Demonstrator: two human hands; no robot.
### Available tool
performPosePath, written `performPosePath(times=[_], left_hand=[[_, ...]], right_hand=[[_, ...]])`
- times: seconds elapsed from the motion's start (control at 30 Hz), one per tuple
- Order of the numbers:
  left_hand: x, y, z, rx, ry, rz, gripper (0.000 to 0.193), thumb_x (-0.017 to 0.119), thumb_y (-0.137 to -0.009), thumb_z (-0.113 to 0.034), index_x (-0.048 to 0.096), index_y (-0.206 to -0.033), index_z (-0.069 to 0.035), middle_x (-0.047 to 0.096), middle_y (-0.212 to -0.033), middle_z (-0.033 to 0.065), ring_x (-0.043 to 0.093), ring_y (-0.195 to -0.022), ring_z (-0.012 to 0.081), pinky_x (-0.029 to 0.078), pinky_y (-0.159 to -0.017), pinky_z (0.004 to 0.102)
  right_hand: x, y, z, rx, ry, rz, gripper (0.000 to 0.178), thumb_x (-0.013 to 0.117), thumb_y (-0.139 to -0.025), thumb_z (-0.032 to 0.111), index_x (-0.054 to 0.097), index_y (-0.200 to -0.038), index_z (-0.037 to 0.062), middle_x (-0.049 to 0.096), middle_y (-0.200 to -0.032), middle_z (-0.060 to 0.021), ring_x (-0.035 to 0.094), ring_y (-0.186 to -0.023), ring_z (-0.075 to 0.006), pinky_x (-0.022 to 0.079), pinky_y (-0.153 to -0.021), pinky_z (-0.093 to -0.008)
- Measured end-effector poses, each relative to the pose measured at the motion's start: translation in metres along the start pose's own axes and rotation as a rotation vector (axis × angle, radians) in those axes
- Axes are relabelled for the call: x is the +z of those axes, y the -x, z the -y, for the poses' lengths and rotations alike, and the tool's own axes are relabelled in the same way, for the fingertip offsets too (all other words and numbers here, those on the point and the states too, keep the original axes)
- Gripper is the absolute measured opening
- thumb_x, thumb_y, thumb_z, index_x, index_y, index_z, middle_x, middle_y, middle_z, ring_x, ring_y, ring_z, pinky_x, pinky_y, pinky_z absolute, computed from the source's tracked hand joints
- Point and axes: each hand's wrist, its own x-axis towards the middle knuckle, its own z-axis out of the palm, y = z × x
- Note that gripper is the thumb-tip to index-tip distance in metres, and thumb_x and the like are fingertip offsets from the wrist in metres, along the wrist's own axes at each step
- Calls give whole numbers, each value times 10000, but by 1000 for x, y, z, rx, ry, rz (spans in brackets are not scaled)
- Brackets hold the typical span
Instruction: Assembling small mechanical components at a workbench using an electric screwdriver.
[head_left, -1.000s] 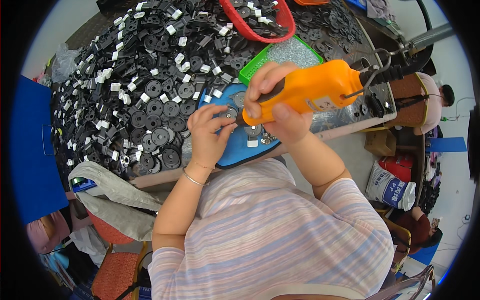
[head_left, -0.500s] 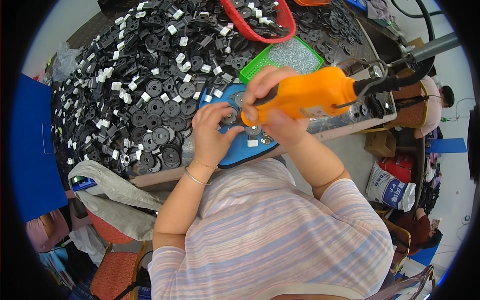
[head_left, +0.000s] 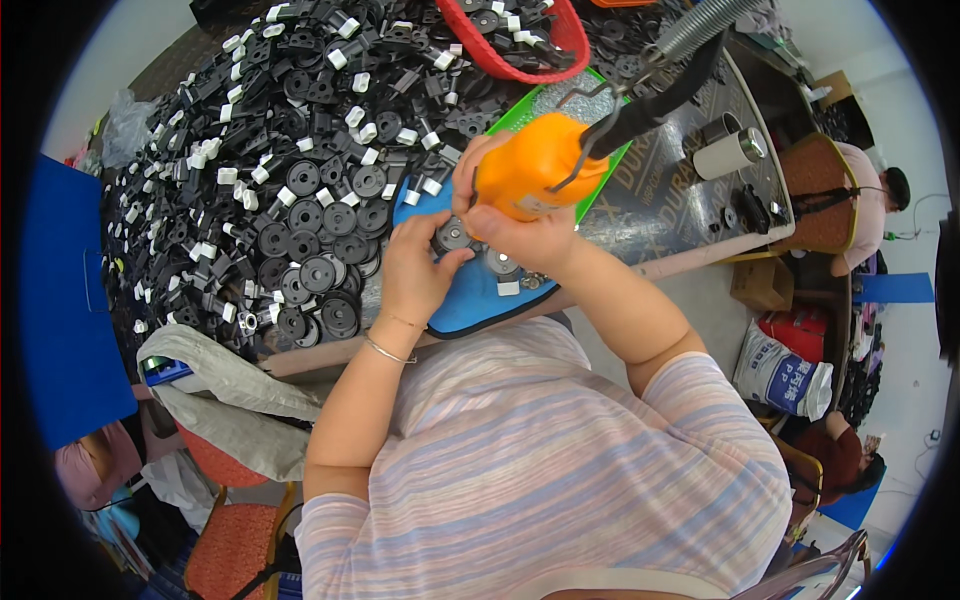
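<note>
My right hand (head_left: 525, 240) is closed round an orange electric screwdriver (head_left: 535, 165), which hangs from a coiled spring and a black cable. The screwdriver stands nearly upright, and my right hand hides its tip. My left hand (head_left: 415, 265) grips a round black disc part (head_left: 453, 234) between thumb and fingers, right beside the tool. Both hands work over a blue mat (head_left: 470, 312) at the table's front edge. Another disc part (head_left: 500, 263) with a white tab lies on the mat by my right hand, near a few small metal pieces (head_left: 532, 281).
A large heap of black parts (head_left: 290, 130) with white tabs covers the table's left side. A green tray (head_left: 615, 165) of small silvery screws and a red basket (head_left: 572, 62) of parts stand beyond my hands. A metal flask (head_left: 725, 155) lies at the right. Co-workers sit farther off.
My right hand has brought the screwdriver left, from tilted far to the right to nearly upright beside my left hand. My left hand has barely moved.
</note>
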Motion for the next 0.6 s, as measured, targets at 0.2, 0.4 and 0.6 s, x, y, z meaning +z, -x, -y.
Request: performPosePath(times=[0.2,0.4,0.6], left_hand=[[-1,-3,1,-62,62,51,480,818,-599,-131,615,-1024,-39,611,-860,96,554,-783,271,459,-687,356],[-1,-1,0,-39,53,17,477,816,-604,-127,617,-1028,-35,614,-900,100,567,-820,285,470,-712,348],[1,-1,3,-66,66,35,484,813,-607,-120,617,-1042,-39,612,-935,101,564,-860,287,468,-747,350]], right_hand=[[-6,-7,5,76,-60,85,309,682,-755,159,529,-961,-12,543,-876,-115,545,-748,-148,452,-620,-239],[-41,-17,35,-143,-188,-7,342,682,-788,234,508,-942,-17,527,-873,-148,560,-641,-180,471,-596,-272],[-57,10,17,-30,-7,-138,288,661,-775,161,506,-939,-18,529,-866,-146,558,-638,-168,459,-599,-269]])
